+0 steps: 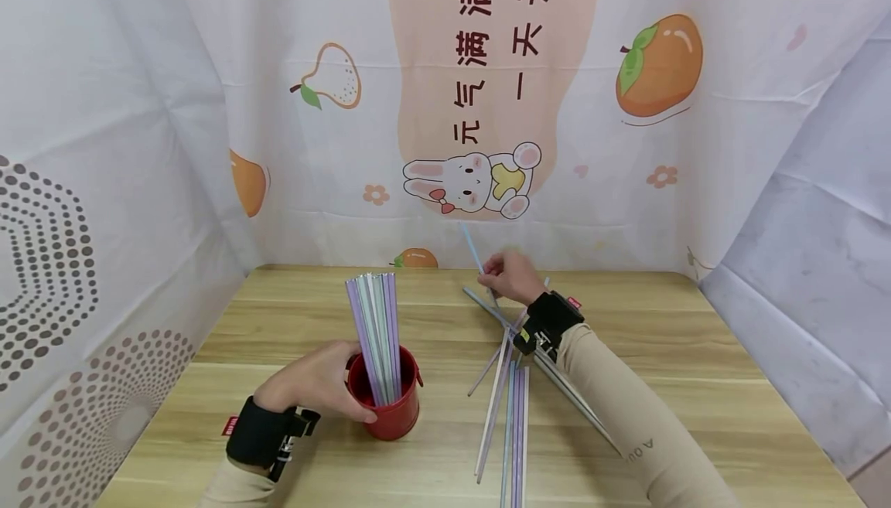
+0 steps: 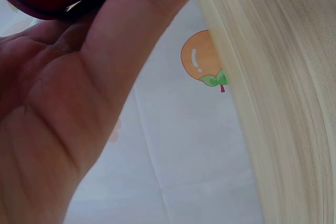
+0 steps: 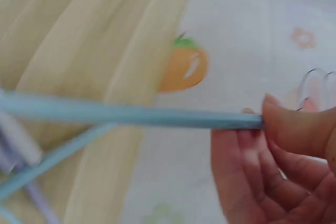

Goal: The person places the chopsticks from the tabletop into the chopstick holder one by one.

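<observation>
My left hand [image 1: 322,383] grips a small red metal bucket [image 1: 394,424] from its left side, thumb at the front. Several purple, white and pale-green straw-like sticks [image 1: 377,338] stand in the bucket, leaning slightly left. At the back of the table my right hand [image 1: 513,277] pinches a light-blue straw-like stick [image 1: 472,247]. In the right wrist view, thumb and fingers hold one end of this stick [image 3: 157,116]. Below it, loose blue, purple and white sticks [image 1: 501,407] lie crossed on the tabletop. The left wrist view shows only the bucket's dark edge [image 2: 31,9] above the palm.
The wooden table [image 1: 278,307] ends at a white printed cloth [image 1: 320,168] hanging behind it. More patterned cloth [image 1: 139,106] hangs along the left, with a pale sheet [image 1: 800,276] on the right. A few silvery sticks [image 1: 578,400] lie partly beneath my right forearm.
</observation>
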